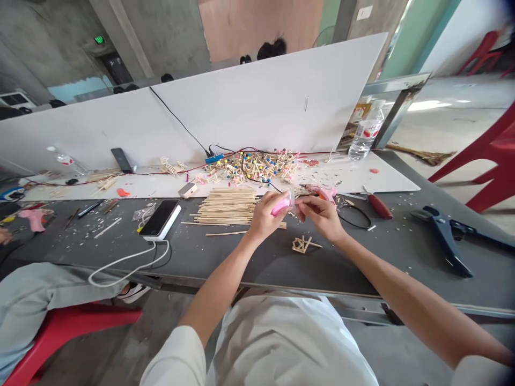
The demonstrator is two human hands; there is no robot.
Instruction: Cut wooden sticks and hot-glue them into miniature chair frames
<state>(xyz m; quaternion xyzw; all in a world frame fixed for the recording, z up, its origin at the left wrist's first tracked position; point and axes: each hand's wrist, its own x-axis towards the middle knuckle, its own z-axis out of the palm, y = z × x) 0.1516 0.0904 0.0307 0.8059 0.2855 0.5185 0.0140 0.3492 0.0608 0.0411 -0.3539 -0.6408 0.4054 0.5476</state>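
Observation:
My left hand (pixel 267 215) is wrapped around a small pink object with a clear end (pixel 282 205); its exact kind I cannot make out. Close beside the clear end, the fingers of my right hand (pixel 322 214) are pinched together, and what they grip is hidden. Behind my right hand lies a pink glue gun (pixel 324 192), partly covered. Nearer to me, a small frame of glued wooden sticks (pixel 304 244) rests on the dark table. A row of thin wooden sticks (pixel 223 206) lies to the left of my left hand, partly behind it.
Short sticks with coloured ends (pixel 261 167) are heaped by the white partition (pixel 257 107). A phone on a white block (pixel 161 219) stands left. To the right are a red-handled tool (pixel 379 206), blue cutters (pixel 446 238) and a water bottle (pixel 366 131). Another person's leg (pixel 44 295) shows left.

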